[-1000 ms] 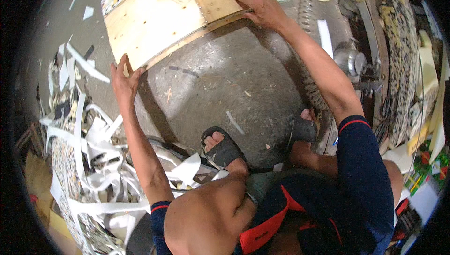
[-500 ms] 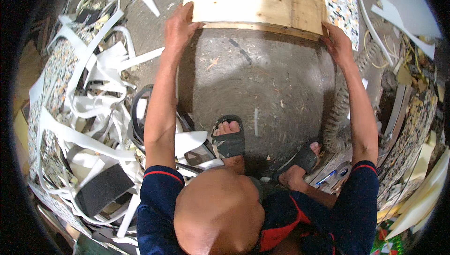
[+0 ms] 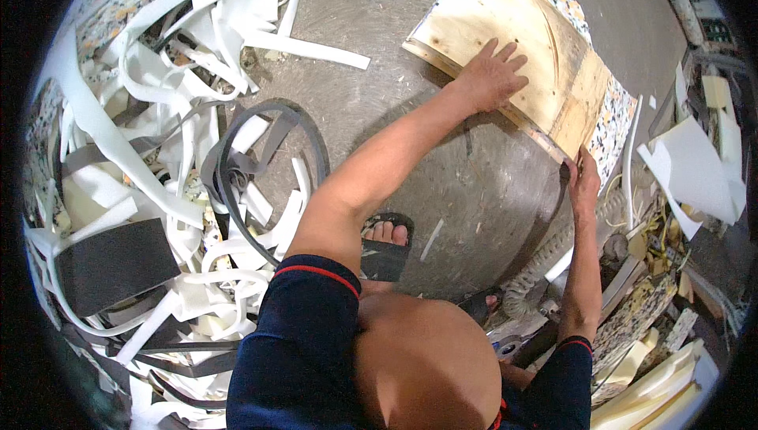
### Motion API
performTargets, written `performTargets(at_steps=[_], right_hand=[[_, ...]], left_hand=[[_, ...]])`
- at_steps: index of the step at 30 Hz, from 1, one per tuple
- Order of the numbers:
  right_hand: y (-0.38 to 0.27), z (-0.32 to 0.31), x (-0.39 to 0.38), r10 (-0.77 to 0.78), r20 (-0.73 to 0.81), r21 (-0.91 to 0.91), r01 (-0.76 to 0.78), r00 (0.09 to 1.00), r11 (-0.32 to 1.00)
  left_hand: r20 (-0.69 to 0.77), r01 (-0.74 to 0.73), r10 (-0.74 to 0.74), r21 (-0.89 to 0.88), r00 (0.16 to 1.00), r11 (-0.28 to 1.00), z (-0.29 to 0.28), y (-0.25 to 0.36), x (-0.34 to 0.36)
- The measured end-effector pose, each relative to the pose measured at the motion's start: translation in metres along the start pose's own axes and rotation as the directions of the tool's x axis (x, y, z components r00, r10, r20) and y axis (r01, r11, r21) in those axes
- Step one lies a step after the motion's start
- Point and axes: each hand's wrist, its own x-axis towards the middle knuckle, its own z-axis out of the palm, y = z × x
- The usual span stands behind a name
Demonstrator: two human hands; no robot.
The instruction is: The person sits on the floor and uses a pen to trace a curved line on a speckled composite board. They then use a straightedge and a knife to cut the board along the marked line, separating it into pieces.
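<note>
A pale wooden board (image 3: pixel 521 23) with knots and a curved dark line lies ahead of me, turned at an angle. Beneath it, a speckled multicoloured foam sheet (image 3: pixel 618 126) shows along the right and far sides. My left hand (image 3: pixel 491 78) rests on the board's top near its closer edge, fingers spread. At the near right corner, my right hand (image 3: pixel 583 177) has its fingers around the board's edge; the fingers' undersides are hidden.
White foam offcuts (image 3: pixel 178 209) and a dark foam block (image 3: pixel 118 266) are heaped to my left, beside a black strip loop (image 3: pixel 223 185). A coiled hose (image 3: pixel 545 264) runs near my right arm. White foam sheets (image 3: pixel 691 165) and more scraps lie farther right.
My left hand has left the board's near left corner and now lies flat on its top. The view has turned rightward, and my right hand is still at the near right corner.
</note>
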Motion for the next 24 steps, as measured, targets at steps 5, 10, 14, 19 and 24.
performTargets(at_steps=[5,10,14,19,24], right_hand=[[0.0,0.006,-0.003,0.051,0.01,-0.043,-0.051,0.999,0.998],[-0.003,0.006,-0.003,0.163,0.067,-0.132,-0.154,0.984,0.979],[-0.008,-0.001,0.005,0.145,0.121,-0.11,-0.132,0.982,0.985],[-0.021,-0.012,0.023,0.2,0.237,-0.25,-0.14,0.951,0.958],[-0.032,-0.017,0.03,0.365,0.29,-0.254,-0.297,0.885,0.921]], left_hand=[[-0.129,-0.041,0.037,-0.028,0.991,0.999,0.014,0.005,-0.013],[-0.116,-0.007,0.0,-0.061,0.993,0.998,0.015,0.01,-0.017],[-0.169,0.038,-0.058,-0.118,0.984,0.992,0.012,0.011,-0.013],[-0.205,0.082,-0.108,-0.134,0.973,0.988,0.026,0.018,-0.011],[-0.261,0.082,-0.094,-0.056,0.961,0.995,0.032,0.025,-0.014]])
